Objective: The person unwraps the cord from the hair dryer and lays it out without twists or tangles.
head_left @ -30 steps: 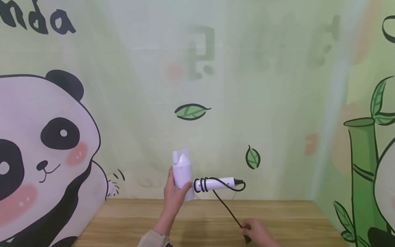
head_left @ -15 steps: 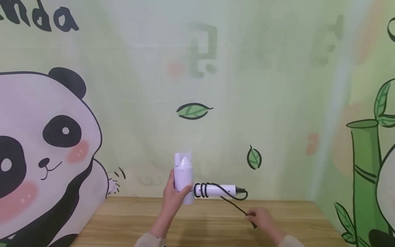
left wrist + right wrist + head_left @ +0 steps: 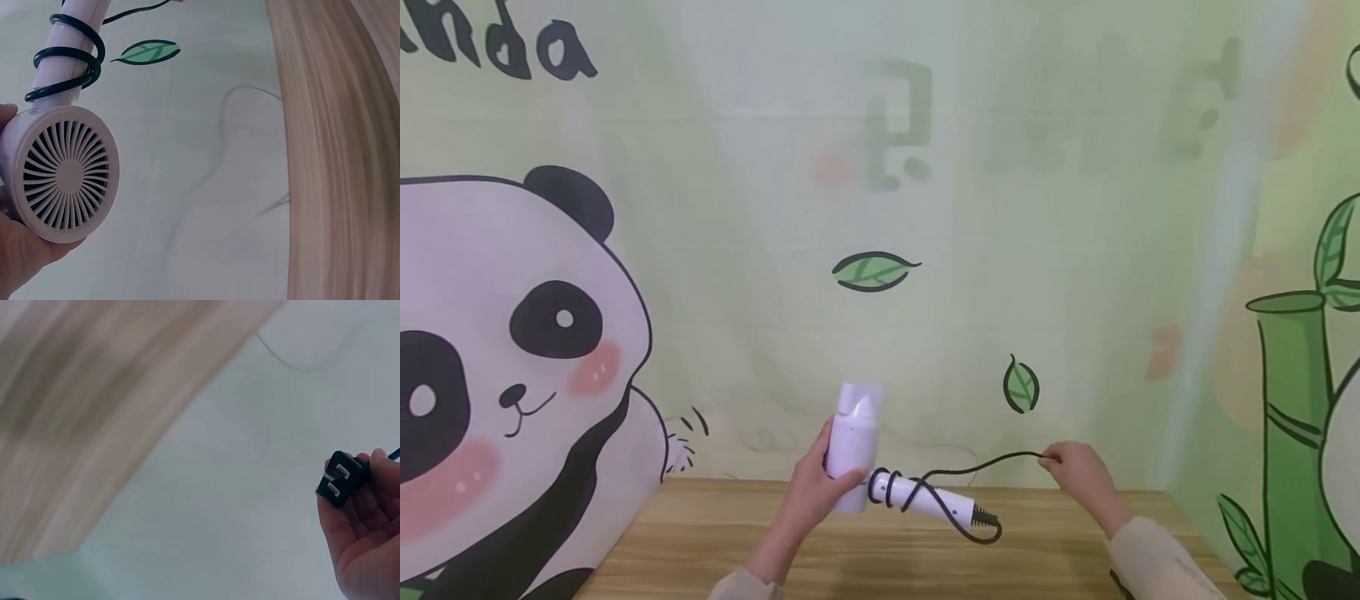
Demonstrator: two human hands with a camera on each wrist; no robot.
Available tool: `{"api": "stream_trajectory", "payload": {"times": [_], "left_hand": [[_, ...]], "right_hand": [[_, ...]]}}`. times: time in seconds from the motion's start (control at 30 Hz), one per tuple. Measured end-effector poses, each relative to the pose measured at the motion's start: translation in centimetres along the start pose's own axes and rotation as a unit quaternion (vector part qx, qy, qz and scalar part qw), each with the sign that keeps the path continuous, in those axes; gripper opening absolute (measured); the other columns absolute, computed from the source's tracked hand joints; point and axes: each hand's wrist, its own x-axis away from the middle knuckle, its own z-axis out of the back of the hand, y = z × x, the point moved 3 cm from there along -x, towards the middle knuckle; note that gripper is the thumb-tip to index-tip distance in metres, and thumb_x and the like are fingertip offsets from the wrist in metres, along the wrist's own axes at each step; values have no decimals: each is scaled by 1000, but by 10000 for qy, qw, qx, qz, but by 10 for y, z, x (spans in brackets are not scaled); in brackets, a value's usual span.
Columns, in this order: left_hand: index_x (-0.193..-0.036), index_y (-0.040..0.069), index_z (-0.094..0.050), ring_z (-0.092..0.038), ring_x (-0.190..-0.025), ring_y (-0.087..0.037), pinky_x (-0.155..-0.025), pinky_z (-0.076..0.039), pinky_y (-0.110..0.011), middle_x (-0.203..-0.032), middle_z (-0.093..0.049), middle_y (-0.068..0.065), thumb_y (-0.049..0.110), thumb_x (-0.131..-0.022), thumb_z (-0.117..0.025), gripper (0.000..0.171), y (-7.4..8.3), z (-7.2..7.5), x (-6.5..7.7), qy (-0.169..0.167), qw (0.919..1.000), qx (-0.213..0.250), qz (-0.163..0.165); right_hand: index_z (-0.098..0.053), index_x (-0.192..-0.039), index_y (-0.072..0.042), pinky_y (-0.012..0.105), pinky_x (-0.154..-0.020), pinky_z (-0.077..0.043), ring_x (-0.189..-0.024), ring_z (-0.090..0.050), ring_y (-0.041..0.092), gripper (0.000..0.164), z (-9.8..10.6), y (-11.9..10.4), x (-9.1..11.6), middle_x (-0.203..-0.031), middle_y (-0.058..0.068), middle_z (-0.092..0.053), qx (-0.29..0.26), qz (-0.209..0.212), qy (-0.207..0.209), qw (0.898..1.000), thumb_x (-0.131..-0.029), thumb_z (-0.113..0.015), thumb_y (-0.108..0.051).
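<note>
A white hair dryer (image 3: 853,442) is held above the table by my left hand (image 3: 811,492), which grips its barrel. The handle (image 3: 936,500) points right and tilts down. Several turns of black cord (image 3: 892,488) wrap the handle, then a loop hangs at its end. From there the cord runs up and right to my right hand (image 3: 1081,477), whose fingers pinch it. In the right wrist view those fingers hold the black plug (image 3: 341,479), its prongs showing. The left wrist view shows the round slatted intake grille (image 3: 70,175) facing the camera.
Below the hands lies a wood-grain table (image 3: 737,533), its far edge meeting a green backdrop (image 3: 760,275). A panda (image 3: 527,350) is printed on the left side, green bamboo (image 3: 1296,450) on the right.
My right hand has moved up and right with the plug, lifting the cord from below the handle to above it. The hair dryer has dropped slightly and its handle now tilts down.
</note>
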Motion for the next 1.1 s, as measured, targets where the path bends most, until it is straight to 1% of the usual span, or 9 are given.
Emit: {"api": "stream_trajectory", "payload": {"times": [0.07, 0.2, 0.3, 0.4, 0.5, 0.6, 0.7, 0.9, 1.1], "left_hand": [[-158, 2, -32, -65, -113, -45, -87, -60, -60, -136, -60, -33, 11, -83, -80, 90, 0, -1, 2, -150, 9998, -153, -26], [-156, -2, -35, -67, -111, -45, -87, -60, -59, -134, -62, -34, 11, -80, -83, 91, -3, -5, 4, -259, 9988, -405, -87], [-155, -4, -38, -68, -109, -44, -86, -61, -57, -131, -64, -33, 9, -77, -85, 91, -9, -5, 3, -271, 9979, -560, -179], [-153, -6, -39, -69, -105, -43, -83, -62, -55, -128, -65, -33, 8, -76, -86, 91, -13, -2, 2, -228, 9963, -761, -324], [-151, -8, -40, -69, -104, -43, -83, -62, -56, -127, -65, -34, 6, -75, -86, 91, -18, 4, 0, -72, 9953, -896, -374], [-151, -10, -39, -69, -105, -45, -85, -61, -58, -127, -64, -35, 5, -76, -86, 90, -24, 11, -3, 129, 9948, -971, -295], [-152, -9, -37, -68, -106, -46, -86, -60, -59, -129, -63, -35, 6, -77, -85, 90, -27, 18, -6, 313, 9939, -1042, -156], [-156, -7, -31, -66, -111, -48, -89, -59, -61, -135, -60, -36, 9, -80, -83, 92, -33, 29, -8, 578, 9935, -967, 173], [-156, -8, -29, -65, -111, -50, -91, -58, -61, -135, -59, -38, 12, -82, -82, 93, -39, 37, -11, 1000, 9898, -964, 316]], "right_hand": [[-75, -95, 6, 34, -62, -51, -67, -61, 17, 18, 12, -1, -4, -83, 14, -74, 89, 5, 131, 9999, -96, -65, -9], [-74, -97, 7, 42, -68, -55, -75, -65, 23, 19, 29, -7, -8, -91, 20, -76, 266, 112, 349, 9990, -96, -63, -9], [-74, -96, 6, 42, -67, -54, -74, -64, 23, 18, 37, -12, -7, -90, 20, -76, 331, 237, 497, 9979, -95, -63, -9], [-75, -96, 5, 43, -67, -55, -74, -64, 24, 17, 44, -17, -2, -90, 20, -76, 388, 365, 601, 9968, -95, -64, -8], [-75, -100, 6, 49, -73, -58, -80, -70, 30, 18, 53, -24, 4, -96, 23, -77, 466, 512, 661, 9954, -96, -64, -7], [-74, -104, 9, 53, -78, -59, -91, -73, 39, 20, 61, -31, 11, -102, 26, -76, 510, 661, 674, 9942, -96, -64, -7], [-75, -106, 9, 54, -81, -60, -96, -73, 42, 21, 68, -38, 18, -104, 27, -76, 631, 842, 693, 9920, -95, -65, -6], [-77, -102, 6, 51, -77, -61, -91, -75, 38, 18, 74, -45, 36, -98, 22, -78, 727, 1037, 666, 9897, -93, -70, -7], [-79, -98, 3, 43, -72, -62, -87, -75, 32, 14, 68, -45, 61, -95, 17, -79, 588, 1093, 434, 9913, -90, -72, -6]]}}
